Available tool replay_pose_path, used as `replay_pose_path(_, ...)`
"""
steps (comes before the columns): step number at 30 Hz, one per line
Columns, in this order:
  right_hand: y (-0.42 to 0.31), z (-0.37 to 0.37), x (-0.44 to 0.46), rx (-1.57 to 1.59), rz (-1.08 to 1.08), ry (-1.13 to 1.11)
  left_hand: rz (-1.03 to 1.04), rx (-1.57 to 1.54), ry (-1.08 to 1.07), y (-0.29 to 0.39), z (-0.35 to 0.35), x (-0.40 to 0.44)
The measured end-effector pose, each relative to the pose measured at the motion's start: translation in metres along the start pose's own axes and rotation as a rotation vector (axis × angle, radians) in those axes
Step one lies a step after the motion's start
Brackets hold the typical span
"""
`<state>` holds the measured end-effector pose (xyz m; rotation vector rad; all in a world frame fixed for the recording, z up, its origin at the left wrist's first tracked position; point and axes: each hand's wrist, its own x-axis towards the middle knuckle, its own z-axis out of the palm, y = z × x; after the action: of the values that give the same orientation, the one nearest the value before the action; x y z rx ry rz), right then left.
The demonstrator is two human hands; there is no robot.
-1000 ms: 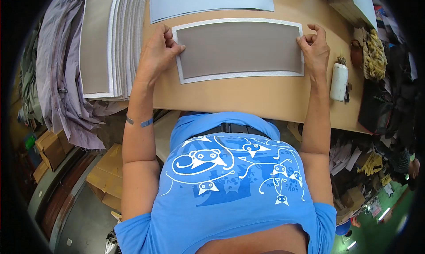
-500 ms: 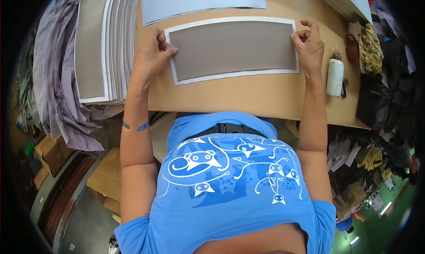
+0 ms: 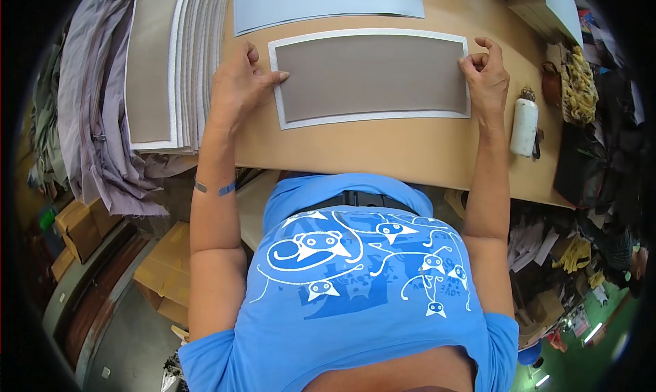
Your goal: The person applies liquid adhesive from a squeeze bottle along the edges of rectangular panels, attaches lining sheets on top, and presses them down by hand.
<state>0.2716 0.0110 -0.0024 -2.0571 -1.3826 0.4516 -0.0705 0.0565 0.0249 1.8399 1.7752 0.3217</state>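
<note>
Left hand (image 3: 234, 88) just spread its fingers off the thumb, tip still at the grey panel (image 3: 369, 77), so that grip's looser imo. Right hand (image 3: 487, 84) looks pinched on the other end. Panel's between them, over the table (image 3: 342, 149).

Bright, soft light covers the tabletop (image 3: 355, 149); fisheye distortion bends edges, 4 corners black.

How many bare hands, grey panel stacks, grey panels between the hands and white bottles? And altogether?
Bare left hand, bare right hand: 2
Flat grey white-edged panel, between the hands: 1
Stack of white-edged grey panels: 1
White cylindrical bottle: 1
Total: 5
</note>
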Motion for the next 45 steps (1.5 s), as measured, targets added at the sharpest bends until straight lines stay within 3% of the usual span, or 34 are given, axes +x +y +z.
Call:
replay_pose_path(6,0.001,0.001,0.0,0.036,-0.003,0.003,0.047,-0.072,0.017,-0.01,0.006,-0.005)
replay_pose_path(9,0.006,0.002,0.0,0.083,-0.014,0.004,0.379,0.05,0.2,-0.014,0.013,-0.006)
replay_pose_path(15,0.0,0.001,-0.002,0.071,-0.016,0.016,0.717,0.304,0.167,0.026,0.034,-0.021)
replay_pose_path(20,-0.002,0.0,-0.003,0.072,-0.018,0.011,0.675,0.452,0.007,0.022,0.068,-0.021)
replay_pose_path(34,-0.002,0.005,-0.004,-0.047,-0.086,0.045,0.67,0.446,0.001,0.024,0.07,-0.021)
replay_pose_path(37,-0.007,0.008,-0.011,-0.284,-0.187,0.115,0.67,0.441,0.005,0.023,0.07,-0.021)
replay_pose_path(40,-0.018,0.015,-0.015,-0.375,-0.375,0.392,0.671,0.453,0.005,0.023,0.069,-0.021)
replay_pose_path(42,-0.024,0.041,-0.025,-0.153,-0.501,0.246,0.672,0.456,0.009,0.024,0.07,-0.021)
replay_pose_path(44,-0.056,0.066,-0.047,-0.156,-0.668,0.141,0.673,0.451,0.02,0.023,0.071,-0.02)
replay_pose_path(45,-0.068,0.078,-0.06,-0.129,-0.654,0.022,0.677,0.482,0.022,0.021,0.073,-0.019)
